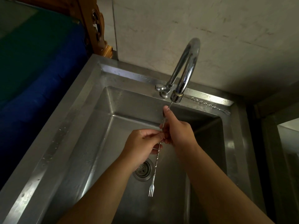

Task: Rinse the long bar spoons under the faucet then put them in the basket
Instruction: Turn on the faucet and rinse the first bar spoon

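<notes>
A long twisted bar spoon (155,165) with a small fork at its lower end hangs nearly upright over the steel sink (90,136). My right hand (176,128) grips its upper part just under the faucet (186,67) spout, where a thin stream of water runs. My left hand (142,144) pinches the stem lower down, fingers closed around it. The spoon's bowl end is hidden inside my right hand. A second twisted bar spoon (208,105) lies flat on the sink's back rim, right of the faucet. No basket is in view.
The drain strainer (143,170) sits in the basin floor under my left wrist. A concrete wall stands behind the sink. A blue and green surface (32,78) lies to the left, beside carved wood (97,26). Another steel unit (284,143) adjoins on the right.
</notes>
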### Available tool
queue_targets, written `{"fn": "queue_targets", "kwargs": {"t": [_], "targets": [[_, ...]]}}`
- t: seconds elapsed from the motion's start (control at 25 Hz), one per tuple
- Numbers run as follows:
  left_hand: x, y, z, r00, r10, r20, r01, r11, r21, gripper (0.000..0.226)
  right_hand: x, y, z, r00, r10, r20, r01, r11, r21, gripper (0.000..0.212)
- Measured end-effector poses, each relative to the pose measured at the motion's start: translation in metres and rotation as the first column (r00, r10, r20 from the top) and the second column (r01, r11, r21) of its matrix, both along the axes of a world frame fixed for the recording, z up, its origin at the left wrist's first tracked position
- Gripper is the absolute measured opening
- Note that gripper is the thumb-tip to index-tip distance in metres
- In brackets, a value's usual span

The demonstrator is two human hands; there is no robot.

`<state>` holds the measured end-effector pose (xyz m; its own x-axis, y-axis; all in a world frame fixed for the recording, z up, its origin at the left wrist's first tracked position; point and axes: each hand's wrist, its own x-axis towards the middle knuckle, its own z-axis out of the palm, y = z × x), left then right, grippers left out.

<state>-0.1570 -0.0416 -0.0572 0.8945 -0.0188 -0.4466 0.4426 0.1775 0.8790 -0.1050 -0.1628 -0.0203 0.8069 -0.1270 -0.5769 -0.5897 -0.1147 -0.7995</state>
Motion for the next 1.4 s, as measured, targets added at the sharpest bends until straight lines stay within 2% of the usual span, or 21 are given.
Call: {"fn": "queue_targets", "kwargs": {"t": [0.12,0.28,0.36,0.48,0.68,0.92,1.04,1.2,1.4], "targets": [[-0.001,0.002,-0.001,1.0,-0.001,0.014,0.0,1.0,0.021,0.016,0.001,-0.002,-0.004,1.0,0.013,-0.006,-0.013,1.0,0.015,0.062],[-0.001,0.004,-0.002,1.0,0.009,0.026,-0.01,1.0,0.023,0.008,-0.002,-0.006,-0.008,0.998,0.063,0.031,-0.067,0.989,0.135,0.039],[-0.001,0.003,-0.004,0.999,0.031,0.036,-0.032,0.999,0.022,0.019,-0.004,-0.009,-0.011,0.994,0.084,0.065,-0.095,0.977,0.189,0.026],[0.0,0.001,-0.008,0.996,0.081,0.043,-0.083,0.996,0.04,0.029,-0.008,-0.011,-0.015,0.992,0.097,0.085,-0.115,0.962,0.249,0.032],[0.002,-0.001,-0.011,0.994,0.095,0.062,-0.1,0.991,0.09,0.029,-0.011,-0.013,-0.014,0.988,0.077,0.131,-0.111,0.955,0.276,0.015],[0.002,-0.002,-0.012,0.993,0.069,0.099,-0.081,0.99,0.117,0.02,-0.014,-0.016,-0.012,0.989,0.045,0.142,-0.085,0.954,0.286,0.011],[0.0,-0.003,-0.017,0.993,0.057,0.102,-0.069,0.991,0.116,0.02,-0.016,-0.017,-0.011,0.985,0.047,0.167,-0.092,0.957,0.276,0.002],[-0.001,-0.004,-0.02,0.994,0.058,0.094,-0.069,0.99,0.12,0.01,-0.015,-0.014,-0.008,0.981,0.038,0.19,-0.083,0.969,0.234,0.008],[-0.001,-0.002,-0.015,0.995,0.021,0.099,-0.033,0.992,0.125,0.015,-0.008,-0.009,0.006,0.991,0.011,0.13,-0.037,0.98,0.195,0.046]]}}
